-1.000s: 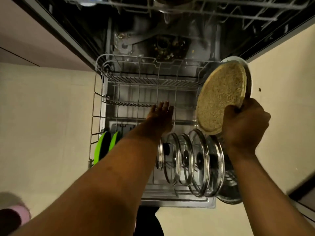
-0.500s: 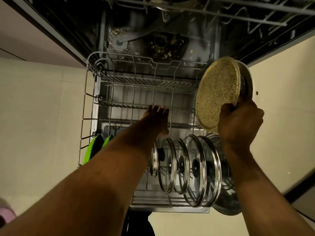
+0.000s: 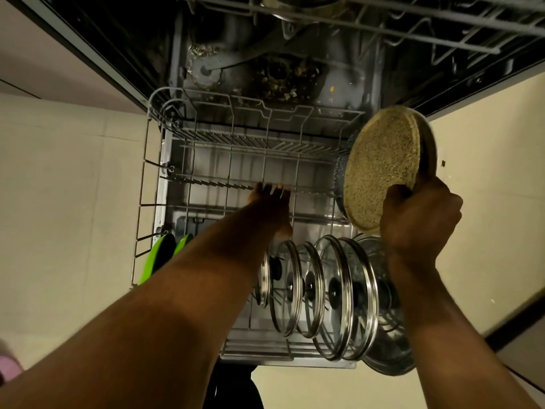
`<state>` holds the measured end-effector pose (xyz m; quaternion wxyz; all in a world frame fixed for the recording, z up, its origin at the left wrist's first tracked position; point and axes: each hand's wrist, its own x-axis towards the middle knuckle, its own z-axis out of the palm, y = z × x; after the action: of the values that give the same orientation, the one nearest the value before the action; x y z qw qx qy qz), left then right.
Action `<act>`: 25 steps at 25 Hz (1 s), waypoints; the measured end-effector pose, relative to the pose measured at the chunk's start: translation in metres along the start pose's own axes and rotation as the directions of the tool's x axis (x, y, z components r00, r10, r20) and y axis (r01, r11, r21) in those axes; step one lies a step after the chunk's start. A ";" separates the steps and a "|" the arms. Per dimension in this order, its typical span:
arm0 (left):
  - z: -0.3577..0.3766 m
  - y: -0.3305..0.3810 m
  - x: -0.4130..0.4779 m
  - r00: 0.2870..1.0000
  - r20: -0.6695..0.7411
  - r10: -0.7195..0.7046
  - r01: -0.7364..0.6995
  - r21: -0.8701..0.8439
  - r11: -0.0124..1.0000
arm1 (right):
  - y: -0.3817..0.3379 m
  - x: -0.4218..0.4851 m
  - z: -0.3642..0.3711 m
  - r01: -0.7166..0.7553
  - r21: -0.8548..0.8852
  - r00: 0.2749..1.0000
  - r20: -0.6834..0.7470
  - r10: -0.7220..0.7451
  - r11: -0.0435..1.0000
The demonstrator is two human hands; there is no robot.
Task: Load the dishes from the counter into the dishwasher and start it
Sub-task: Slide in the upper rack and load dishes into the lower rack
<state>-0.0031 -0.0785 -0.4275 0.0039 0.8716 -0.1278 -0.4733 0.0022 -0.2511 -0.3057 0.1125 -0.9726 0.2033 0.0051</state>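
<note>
1. Nearest you, at the front right of the pulled-out grey wire lower rack, a row of round glass lids with steel rims and black knobs stands on edge, packed close. A larger shiny steel lid leans at the rack's front right corner, overhanging its edge.
2. At the front left, two bright green plates stand upright just beside the rack's left wall.
3. Your left hand reaches past the lids into the middle of the rack, fingers straight and close together. The tips are at a cross row of thin wire tines; you cannot tell whether they touch it.
4. Your right hand curls round the lower edge of the round tan speckled plate, with the thumb on its face.
5. That plate is tilted on edge above the rack's right side, toward the rear. Its matte, grainy face is turned to you, and a second, darker round rim shows just behind it.
6. From the plate across to the left wall, the middle and rear tine rows stand bare.
7. Beyond the rack's back wall lies the dark dishwasher tub floor, with scraps around the drain.
8. The grey wire upper rack overhangs it along the top.
</note>
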 end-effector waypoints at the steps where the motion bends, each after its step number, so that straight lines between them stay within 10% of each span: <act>1: -0.001 0.000 0.000 1.000 0.001 -0.001 0.001 0.006 1.000 | 0.000 0.000 0.001 -0.004 -0.004 1.000 0.020 0.004 1.000; 25: -0.008 0.000 -0.022 0.999 -0.051 0.003 -0.002 0.018 1.000 | -0.004 0.005 0.012 -0.159 -0.082 0.981 0.102 0.167 0.984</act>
<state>-0.0080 -0.0748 -0.4049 0.0001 0.8832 -0.1330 -0.4497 0.0092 -0.2470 -0.3169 0.0868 -0.9544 0.2757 0.0744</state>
